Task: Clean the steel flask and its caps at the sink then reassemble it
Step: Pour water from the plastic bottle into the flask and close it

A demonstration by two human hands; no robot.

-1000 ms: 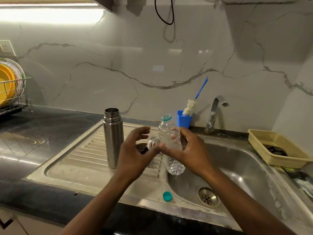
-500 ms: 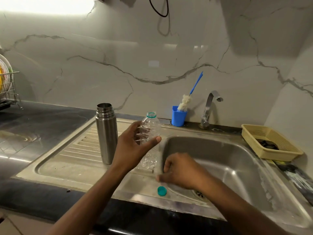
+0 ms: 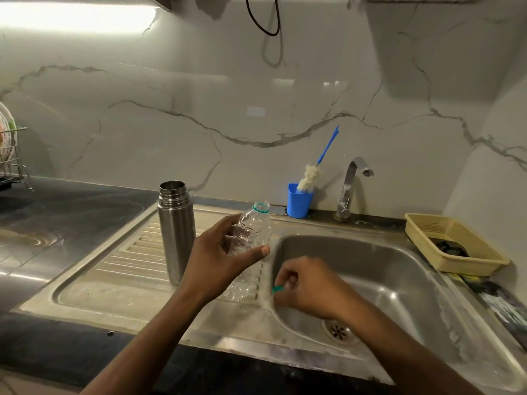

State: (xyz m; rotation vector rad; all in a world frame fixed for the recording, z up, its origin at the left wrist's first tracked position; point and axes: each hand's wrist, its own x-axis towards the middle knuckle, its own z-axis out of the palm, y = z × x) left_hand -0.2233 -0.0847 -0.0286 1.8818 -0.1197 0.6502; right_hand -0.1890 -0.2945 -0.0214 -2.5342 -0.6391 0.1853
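Note:
The steel flask (image 3: 176, 232) stands upright and uncapped on the sink's ribbed drainboard (image 3: 125, 260). Just to its right my left hand (image 3: 219, 258) grips a crumpled clear plastic bottle (image 3: 253, 232) with a teal neck ring and an uncapped mouth. My right hand (image 3: 302, 286) is lower, at the basin's left rim, pinching a small teal bottle cap (image 3: 277, 289) in its fingertips. The flask's own caps are hidden behind my left hand and the bottle.
A blue cup (image 3: 298, 199) holding a bottle brush (image 3: 313, 169) stands by the tap (image 3: 352, 186) at the back. A yellow basket (image 3: 453, 243) sits right of the basin (image 3: 385, 280). A dish rack (image 3: 11, 155) is at far left on the dark counter.
My right hand left the plastic bottle, dropped to the sink's front rim and picked the teal cap up. My left hand took over holding the bottle.

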